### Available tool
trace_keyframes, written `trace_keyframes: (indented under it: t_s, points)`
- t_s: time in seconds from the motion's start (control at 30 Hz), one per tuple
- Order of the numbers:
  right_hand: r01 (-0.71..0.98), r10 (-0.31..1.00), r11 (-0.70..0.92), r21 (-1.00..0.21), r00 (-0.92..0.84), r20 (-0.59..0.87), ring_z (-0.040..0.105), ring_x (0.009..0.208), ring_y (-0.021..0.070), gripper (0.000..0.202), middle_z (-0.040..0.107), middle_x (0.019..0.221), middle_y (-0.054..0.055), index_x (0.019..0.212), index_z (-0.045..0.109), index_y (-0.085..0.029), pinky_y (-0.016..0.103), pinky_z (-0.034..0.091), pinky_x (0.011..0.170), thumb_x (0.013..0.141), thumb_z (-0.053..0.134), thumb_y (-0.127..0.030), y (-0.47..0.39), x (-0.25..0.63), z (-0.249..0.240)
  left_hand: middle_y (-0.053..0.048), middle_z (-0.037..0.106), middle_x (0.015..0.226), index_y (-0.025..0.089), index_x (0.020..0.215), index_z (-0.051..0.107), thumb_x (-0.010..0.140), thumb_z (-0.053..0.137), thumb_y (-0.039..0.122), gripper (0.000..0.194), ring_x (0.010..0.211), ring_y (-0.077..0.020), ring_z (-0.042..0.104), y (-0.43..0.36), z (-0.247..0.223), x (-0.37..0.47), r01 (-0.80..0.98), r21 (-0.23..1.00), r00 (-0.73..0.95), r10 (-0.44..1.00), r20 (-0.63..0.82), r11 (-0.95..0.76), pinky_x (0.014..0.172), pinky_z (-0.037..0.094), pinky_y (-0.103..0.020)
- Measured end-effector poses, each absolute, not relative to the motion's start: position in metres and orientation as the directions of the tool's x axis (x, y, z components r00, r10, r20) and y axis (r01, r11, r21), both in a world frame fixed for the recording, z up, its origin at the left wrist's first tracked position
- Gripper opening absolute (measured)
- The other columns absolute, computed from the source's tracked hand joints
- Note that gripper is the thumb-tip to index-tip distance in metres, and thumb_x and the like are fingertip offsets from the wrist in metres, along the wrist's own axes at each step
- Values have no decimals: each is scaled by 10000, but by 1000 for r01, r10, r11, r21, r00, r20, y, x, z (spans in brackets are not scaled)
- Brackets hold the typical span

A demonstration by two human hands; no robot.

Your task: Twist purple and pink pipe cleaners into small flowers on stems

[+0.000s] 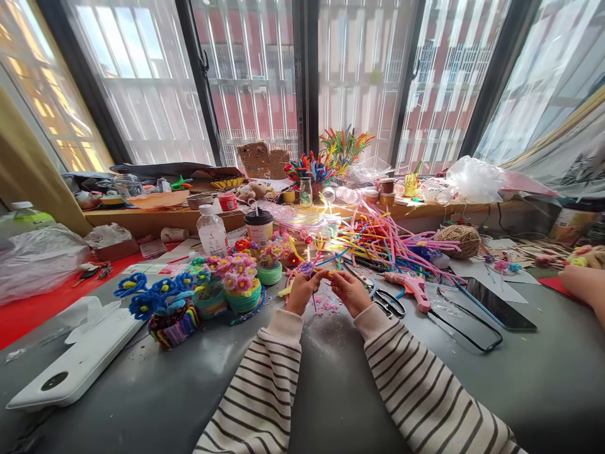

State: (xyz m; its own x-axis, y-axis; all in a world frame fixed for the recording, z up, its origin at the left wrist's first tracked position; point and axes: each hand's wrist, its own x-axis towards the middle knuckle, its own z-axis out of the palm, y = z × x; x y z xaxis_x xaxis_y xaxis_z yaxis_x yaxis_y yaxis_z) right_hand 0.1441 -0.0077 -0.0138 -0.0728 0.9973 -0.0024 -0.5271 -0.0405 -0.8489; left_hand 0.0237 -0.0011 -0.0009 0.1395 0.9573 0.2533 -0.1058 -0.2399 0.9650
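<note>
My left hand (pixel 301 293) is closed in a pinch on a small purple pipe-cleaner flower (pixel 307 268), whose stem hangs below the fingers. Close beside it, my right hand (pixel 352 294) pinches a short yellow pipe cleaner (pixel 329 273) that reaches toward the left fingertips. Whether the yellow piece is joined to the flower is too small to tell. Pink fuzzy scraps (pixel 326 306) lie on the grey table under both hands. Black-handled scissors (pixel 391 304) rest just right of my right hand, near a pink glue gun (pixel 416 291).
Potted pipe-cleaner flowers, blue (pixel 163 296) and pink (pixel 241 277), stand on the left by a water bottle (pixel 211 232) and a lidded cup (pixel 259 228). Loose pipe cleaners (pixel 378 236) pile up behind my hands. A phone (pixel 496 305) and another person's hand (pixel 583 277) are on the right.
</note>
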Motion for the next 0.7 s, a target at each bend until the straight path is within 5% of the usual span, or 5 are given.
trace_keyframes:
  t_s: [0.3,0.5,0.7]
  points:
    - [-674,991,-95,-733,-131,-8,480,524,53,211,552,611,-35,628,563,-191,162,378,459,503,682,-312,-2,145,-19,68,314,403,108,619,586,614,548,418,312,363,-17,216,-2,-3,23,-84,971,217,947,236,-223,377,131,-195]
    - [-613,976,-143,-777,-217,-8,475,553,53,202,551,631,-27,607,568,-181,152,370,473,510,676,-322,-4,147,-16,58,377,407,104,670,615,593,565,413,322,370,-18,216,-2,-2,21,-42,976,189,958,217,-213,376,141,-195]
    - [-480,999,24,-877,43,4,465,552,56,255,560,633,-9,645,616,-169,164,374,497,507,657,-379,-2,150,-15,42,471,448,120,670,623,518,639,353,278,410,-33,322,-7,4,23,-64,967,35,968,249,-246,407,245,-186]
